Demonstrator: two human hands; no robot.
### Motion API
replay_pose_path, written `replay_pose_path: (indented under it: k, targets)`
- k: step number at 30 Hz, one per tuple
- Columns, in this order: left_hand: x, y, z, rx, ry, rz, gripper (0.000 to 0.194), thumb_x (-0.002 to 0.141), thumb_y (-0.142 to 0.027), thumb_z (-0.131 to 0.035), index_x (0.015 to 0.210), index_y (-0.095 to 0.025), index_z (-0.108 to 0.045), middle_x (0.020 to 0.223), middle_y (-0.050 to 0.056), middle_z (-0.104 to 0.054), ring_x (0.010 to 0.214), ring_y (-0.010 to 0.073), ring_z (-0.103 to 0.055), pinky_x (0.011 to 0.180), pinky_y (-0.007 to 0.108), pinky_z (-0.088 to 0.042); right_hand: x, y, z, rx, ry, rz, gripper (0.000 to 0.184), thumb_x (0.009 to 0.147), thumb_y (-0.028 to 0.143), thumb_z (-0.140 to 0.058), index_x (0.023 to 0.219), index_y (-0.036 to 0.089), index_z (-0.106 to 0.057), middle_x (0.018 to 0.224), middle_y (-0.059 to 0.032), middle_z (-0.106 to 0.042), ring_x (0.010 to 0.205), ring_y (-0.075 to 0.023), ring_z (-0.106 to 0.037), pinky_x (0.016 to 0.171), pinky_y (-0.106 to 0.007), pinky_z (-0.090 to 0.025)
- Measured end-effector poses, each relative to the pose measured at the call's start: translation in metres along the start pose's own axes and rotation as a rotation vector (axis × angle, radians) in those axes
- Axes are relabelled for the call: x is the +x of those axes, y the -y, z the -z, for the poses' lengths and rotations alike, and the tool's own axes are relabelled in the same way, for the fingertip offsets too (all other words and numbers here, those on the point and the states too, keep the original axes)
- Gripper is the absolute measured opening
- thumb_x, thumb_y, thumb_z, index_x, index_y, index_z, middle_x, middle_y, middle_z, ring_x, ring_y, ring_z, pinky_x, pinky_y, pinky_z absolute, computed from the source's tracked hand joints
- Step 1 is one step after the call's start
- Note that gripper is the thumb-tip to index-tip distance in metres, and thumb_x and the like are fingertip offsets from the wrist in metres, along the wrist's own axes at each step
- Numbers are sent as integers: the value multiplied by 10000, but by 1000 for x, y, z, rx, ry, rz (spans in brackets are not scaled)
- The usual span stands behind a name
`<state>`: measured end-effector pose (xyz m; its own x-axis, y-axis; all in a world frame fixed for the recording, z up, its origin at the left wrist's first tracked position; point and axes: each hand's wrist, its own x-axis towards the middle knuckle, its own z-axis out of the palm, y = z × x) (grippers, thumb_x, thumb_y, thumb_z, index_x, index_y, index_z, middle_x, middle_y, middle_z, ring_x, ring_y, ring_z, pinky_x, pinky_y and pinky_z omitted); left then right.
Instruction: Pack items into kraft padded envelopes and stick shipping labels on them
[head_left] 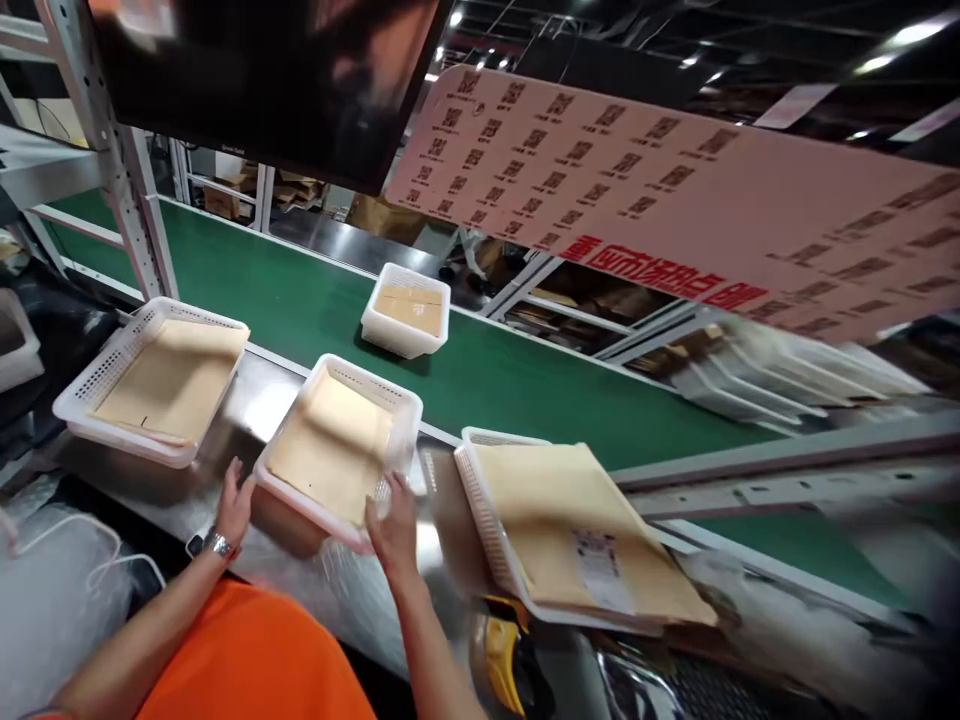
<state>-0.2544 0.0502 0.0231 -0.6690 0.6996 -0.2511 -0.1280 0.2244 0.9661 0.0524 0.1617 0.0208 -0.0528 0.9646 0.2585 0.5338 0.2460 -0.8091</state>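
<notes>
The left grip is spreading open at the near corner while the right grip is clasping the rim, keeping a white plastic basket with its kraft envelope level at center frame over the steel counter.

The left hand and the right hand are raised well apart, their fingers spread and slightly curled, the right fingers a little blurred. A metal watch band circles the left wrist, and both bare forearms angle inward from below.
</notes>
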Motion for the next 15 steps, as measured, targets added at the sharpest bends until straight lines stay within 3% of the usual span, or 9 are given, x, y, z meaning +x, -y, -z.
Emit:
replay_pose_path:
  k: [1,3,5,7,9,11,13,15]
  targets:
    - [2,-2,-5,28,26,-26,668,987,-376,-645,1600,-143,-520,1734,253,-518,1636,365,-505,1391,534,-372,10,6,-6,-49,151,90,552,915,448,-669,1409,201,-667,1599,-225,-618,1524,-380,-567,1306,-642,-437]
    - [3,-4,-19,90,61,-69,661,908,-360,-719,1517,-134,-597,1707,260,-545,1653,403,-474,1417,544,-316,26,19,-20,-164,454,129,569,818,353,-777,1359,193,-696,1596,-226,-631,1498,-396,-585,1277,-605,-467]
    - [1,-4,-32,145,73,-127,631,832,-330,-786,1421,-144,-656,1666,258,-581,1672,441,-431,1424,557,-292,36,30,-33,-271,609,93,699,686,266,-861,1353,143,-694,1658,-254,-581,1554,-455,-509,1289,-588,-430]
    - [-1,-3,-42,154,53,-175,581,773,-302,-838,1320,-165,-694,1614,250,-619,1677,469,-410,1428,569,-279,41,37,-42,-319,638,91,713,627,187,-851,1319,99,-699,1652,-272,-584,1553,-473,-483,1271,-548,-419]
    - [-4,-2,-48,135,25,-194,554,739,-282,-865,1257,-166,-707,1573,263,-638,1669,495,-413,1429,589,-267,43,40,-44,-323,648,120,565,646,141,-777,1208,97,-728,1542,-248,-670,1443,-406,-575,1189,-466,-464]
    - [-6,-3,-50,141,15,-191,567,731,-271,-863,1261,-150,-702,1580,286,-621,1663,514,-413,1429,610,-256,45,40,-40,-311,673,152,298,697,141,-712,993,121,-746,1273,-189,-784,1187,-312,-686,1057,-402,-508]
    - [-8,-6,-51,157,22,-181,600,733,-266,-856,1292,-125,-688,1605,307,-593,1663,522,-408,1430,616,-248,49,40,-31,-275,688,178,76,788,166,-639,802,149,-711,948,-111,-789,908,-228,-684,932,-365,-516]
    - [-11,-10,-51,137,12,-153,630,724,-243,-858,1317,-124,-679,1616,299,-589,1663,505,-415,1432,597,-250,55,43,-18,-217,683,199,155,841,201,-596,721,169,-690,757,-61,-734,765,-193,-636,851,-339,-511]
